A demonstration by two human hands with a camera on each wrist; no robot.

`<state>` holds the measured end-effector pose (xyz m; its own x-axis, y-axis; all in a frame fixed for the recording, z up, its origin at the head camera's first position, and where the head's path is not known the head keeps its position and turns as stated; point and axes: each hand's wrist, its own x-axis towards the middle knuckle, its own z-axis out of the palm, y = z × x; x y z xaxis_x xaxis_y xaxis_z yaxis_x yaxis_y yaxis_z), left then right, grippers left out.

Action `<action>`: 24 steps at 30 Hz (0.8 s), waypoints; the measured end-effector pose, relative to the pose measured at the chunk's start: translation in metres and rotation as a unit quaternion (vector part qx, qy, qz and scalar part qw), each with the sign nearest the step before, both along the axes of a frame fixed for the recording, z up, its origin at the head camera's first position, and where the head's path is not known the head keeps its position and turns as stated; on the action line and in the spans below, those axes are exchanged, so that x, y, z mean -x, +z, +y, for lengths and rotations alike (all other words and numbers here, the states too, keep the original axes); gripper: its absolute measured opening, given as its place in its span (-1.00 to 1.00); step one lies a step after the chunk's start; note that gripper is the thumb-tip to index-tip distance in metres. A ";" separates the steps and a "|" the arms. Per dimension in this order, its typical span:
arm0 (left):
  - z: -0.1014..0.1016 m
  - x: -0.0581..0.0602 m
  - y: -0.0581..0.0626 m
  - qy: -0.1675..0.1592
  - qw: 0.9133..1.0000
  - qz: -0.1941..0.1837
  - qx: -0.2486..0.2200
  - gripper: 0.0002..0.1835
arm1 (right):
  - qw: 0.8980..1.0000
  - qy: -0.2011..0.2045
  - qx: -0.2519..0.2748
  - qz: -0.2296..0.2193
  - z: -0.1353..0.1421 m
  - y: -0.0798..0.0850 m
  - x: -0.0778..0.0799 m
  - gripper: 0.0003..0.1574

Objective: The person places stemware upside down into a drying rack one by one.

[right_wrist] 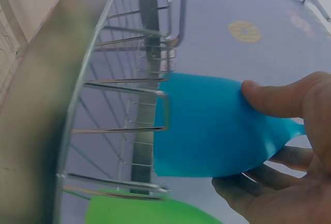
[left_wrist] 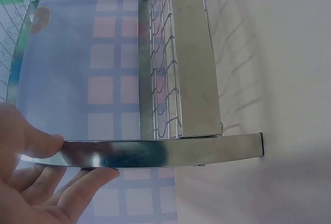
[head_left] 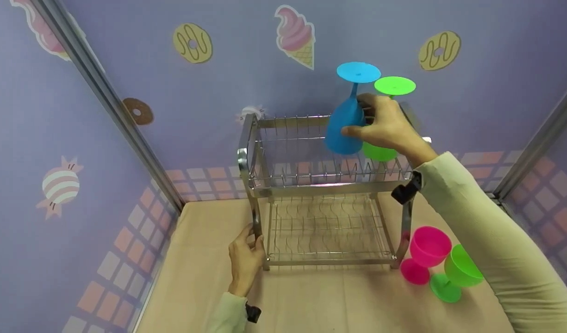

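Observation:
A blue goblet (head_left: 345,125) is upside down over the upper tier of a metal dish rack (head_left: 329,188). My right hand (head_left: 387,122) grips its bowl between thumb and fingers; the right wrist view shows the goblet's (right_wrist: 207,131) rim beside the rack wires. Just to the right, partly hidden behind the hand, a green goblet (head_left: 380,151) stands inverted in the upper tier. Low on the rack's left side, my left hand (head_left: 247,259) holds the front upright (left_wrist: 114,154), thumb on one side and fingers on the other.
A pink goblet (head_left: 430,247) and another green goblet (head_left: 461,268) stand upright on the table (head_left: 311,300), right of the rack; my right sleeve partly covers the green one. The rack's lower wire tier (head_left: 327,229) sits near the tabletop. Patterned walls (head_left: 246,41) enclose the back and sides.

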<state>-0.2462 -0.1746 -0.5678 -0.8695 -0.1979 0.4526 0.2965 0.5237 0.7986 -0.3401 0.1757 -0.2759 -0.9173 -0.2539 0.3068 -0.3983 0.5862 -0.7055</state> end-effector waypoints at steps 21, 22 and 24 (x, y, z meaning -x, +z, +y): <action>-0.001 0.001 0.000 0.009 1.000 0.005 0.012 -0.59 | 0.999 -0.017 -0.031 -0.005 -0.014 -0.028 0.017 -0.08; -0.001 0.001 0.000 0.009 1.000 0.005 0.013 -0.59 | 0.999 -0.017 -0.032 -0.007 -0.015 -0.029 0.017 -0.08; -0.001 0.001 0.000 0.010 1.000 0.003 0.013 -0.59 | 0.999 -0.019 -0.036 -0.013 -0.015 -0.030 0.017 -0.06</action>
